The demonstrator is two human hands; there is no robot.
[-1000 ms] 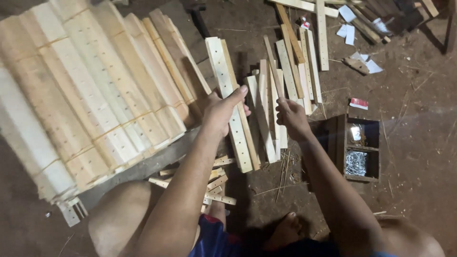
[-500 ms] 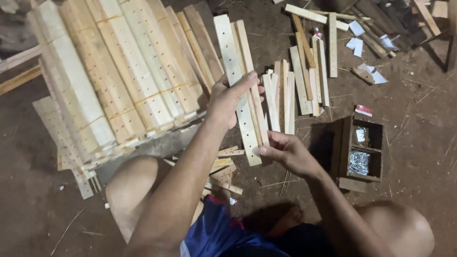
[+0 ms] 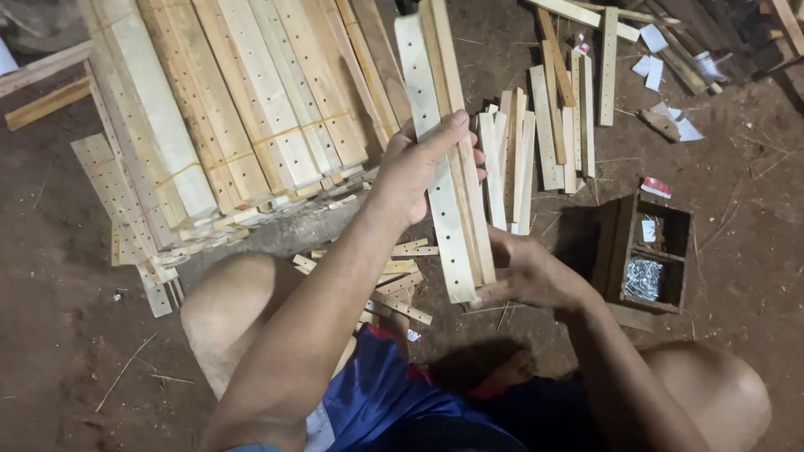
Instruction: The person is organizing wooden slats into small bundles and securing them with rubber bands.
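Slats (image 3: 444, 176), long pale wooden ones with rows of small drilled holes, are held as a little stack between both hands above the dirt floor (image 3: 59, 276), in front of the person's bent knees.

Far left, loose perforated strips (image 3: 113, 197) lie fanned on the floor. Beside them rest large bundles of slats (image 3: 251, 109), bound with thin bands, probably so that like pieces stay together; their near ends are roughly level. Below the bundles, short offcuts (image 3: 394, 280) are scattered by the left knee.

The left hand (image 3: 414, 167) wraps the stack about midway along, fingers pressed over the top face and thumb behind, which seems meant to keep the pieces flush against one another. The stack runs away from the person, its far end near the upper edge of the view. The right hand (image 3: 528, 272) grips the near end, fingers curled under and pinching the ends together, likely to square them up.

Just right of the stack, a row of narrower sticks (image 3: 511, 167) lies side by side on the floor, with longer battens (image 3: 607, 67) beyond. Further right stands a small dark wooden box (image 3: 649, 251) with compartments; one holds a heap of shiny nails (image 3: 643, 279), close to the right hand's reach. A small red packet (image 3: 656, 187) and paper scraps (image 3: 662, 42) lie beyond it.
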